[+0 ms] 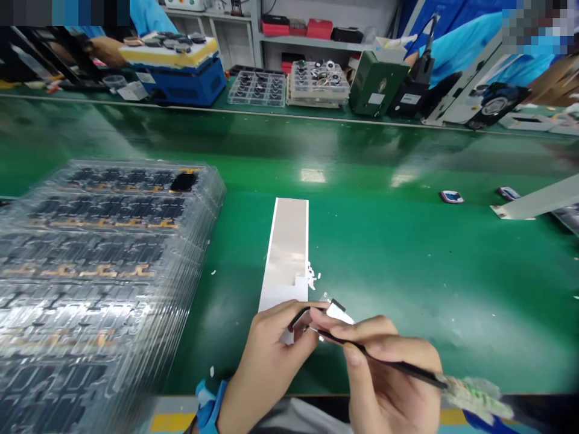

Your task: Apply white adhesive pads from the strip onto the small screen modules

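My left hand [280, 355] is closed, pinching a small black-edged part [297, 318] between thumb and fingers; most of it is hidden by the fingers. In my right hand [393, 367] are slim black tweezers [400, 365], gripped like a pen, with tape wrapped around the rear end [479, 398]. Their tip reaches the part at the left fingers; whether it touches cannot be made out. A strip of adhesive backing sheet [289, 235], beige with white edges, lies flat beyond the left hand. Small white scraps [312, 275] lie along its right edge.
Stacked clear plastic trays [199, 241] with black screen-like parts stand at the left. Two small dark-framed pieces, one a rounded piece [451, 197], lie at the right near a white post [538, 196]. Across the bench are compartment boxes [257, 88], a blue box [190, 84] and co-workers' sleeves.
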Motion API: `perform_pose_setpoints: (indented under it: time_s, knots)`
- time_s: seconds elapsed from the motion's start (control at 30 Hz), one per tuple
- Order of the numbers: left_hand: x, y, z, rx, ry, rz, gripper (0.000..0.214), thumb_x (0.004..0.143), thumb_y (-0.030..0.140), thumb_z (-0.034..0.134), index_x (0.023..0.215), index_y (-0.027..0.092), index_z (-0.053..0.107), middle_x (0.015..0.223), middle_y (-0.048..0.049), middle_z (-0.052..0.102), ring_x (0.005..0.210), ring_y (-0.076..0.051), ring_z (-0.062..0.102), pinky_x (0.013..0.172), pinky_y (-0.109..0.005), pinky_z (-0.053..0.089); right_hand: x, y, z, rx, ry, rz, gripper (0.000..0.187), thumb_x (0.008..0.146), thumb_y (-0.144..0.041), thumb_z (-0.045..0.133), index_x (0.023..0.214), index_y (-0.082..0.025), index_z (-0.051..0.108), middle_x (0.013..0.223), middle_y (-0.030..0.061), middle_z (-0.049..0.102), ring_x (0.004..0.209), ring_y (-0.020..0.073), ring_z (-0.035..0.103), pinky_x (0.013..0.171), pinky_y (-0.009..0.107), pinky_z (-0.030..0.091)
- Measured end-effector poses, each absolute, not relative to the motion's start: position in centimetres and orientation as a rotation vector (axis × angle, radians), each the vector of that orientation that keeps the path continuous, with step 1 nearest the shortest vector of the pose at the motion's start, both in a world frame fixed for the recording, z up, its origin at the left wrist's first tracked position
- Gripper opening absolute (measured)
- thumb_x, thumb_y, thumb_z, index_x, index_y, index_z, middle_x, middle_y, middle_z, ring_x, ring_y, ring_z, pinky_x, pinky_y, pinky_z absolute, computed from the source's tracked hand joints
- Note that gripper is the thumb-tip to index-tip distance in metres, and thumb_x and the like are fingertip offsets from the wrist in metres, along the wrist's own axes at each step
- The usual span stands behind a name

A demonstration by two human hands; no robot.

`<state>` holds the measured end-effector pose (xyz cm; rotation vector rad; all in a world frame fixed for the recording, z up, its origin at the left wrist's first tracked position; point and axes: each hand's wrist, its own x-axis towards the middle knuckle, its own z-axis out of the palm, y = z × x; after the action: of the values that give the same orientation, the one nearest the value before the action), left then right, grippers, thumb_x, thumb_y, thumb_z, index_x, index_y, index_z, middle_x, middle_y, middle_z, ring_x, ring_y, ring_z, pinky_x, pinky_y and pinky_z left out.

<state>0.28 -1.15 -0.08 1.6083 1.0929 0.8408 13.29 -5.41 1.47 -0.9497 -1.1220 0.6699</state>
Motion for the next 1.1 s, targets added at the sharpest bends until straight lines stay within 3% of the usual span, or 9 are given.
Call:
perform_pose_setpoints:
  time_s: [0.33,0.57,0.77,1.1]
  knots:
    - [0.1,-1.3,-0.2,1.72,1.058,0.827,0.048,0.1,0.015,0.04,0.146,0.031,0.044,0.097,-0.0036,0.06,0.091,-0.018,0.059,0.082,-0.027,0.047,12.0,-4.5,0.9,-1.005,-1.027,0.571,0.027,0.089,0.001,0.052,0.097,-0.024,0.054,0.089,0.0017,0.072,0.092,0.0173,0.074,0.081,0.035,0.065]
    - [-0.2,-1.4,-0.1,1.728,1.059,0.822,0.051,0.102,0.021,0.04,0.151,0.034,0.034,0.104,-0.0045,0.056,0.095,-0.02,0.055,0.087,-0.032,0.044,11.9,-4.2,0.3,-1.009,-1.015,0.598,0.029,0.089,0.003,0.051,0.099,-0.024,0.053,0.088,0.0007,0.07,0.093,0.0177,0.074,0.083,0.038,0.065]
    - [-0.2,-1.4,-0.2,1.736,1.053,0.831,0.051,0.103,0.023,0.037,0.152,0.037,0.031,0.105,-0.0032,0.054,0.095,-0.02,0.053,0.087,-0.033,0.043,12.1,-3.8,0.0,-0.932,-1.06,0.567,0.03,0.087,0.007,0.05,0.101,-0.019,0.055,0.09,0.003,0.069,0.092,0.0181,0.074,0.082,0.037,0.066]
    - [-0.2,-1.3,-0.1,1.772,1.08,0.815,0.051,0.104,0.023,0.035,0.152,0.039,0.029,0.104,-0.0025,0.054,0.094,-0.02,0.052,0.085,-0.033,0.041,12.2,-3.7,-0.2,-0.933,-1.04,0.598,0.031,0.087,0.008,0.05,0.102,-0.02,0.054,0.092,0.0032,0.07,0.093,0.0171,0.073,0.082,0.036,0.065]
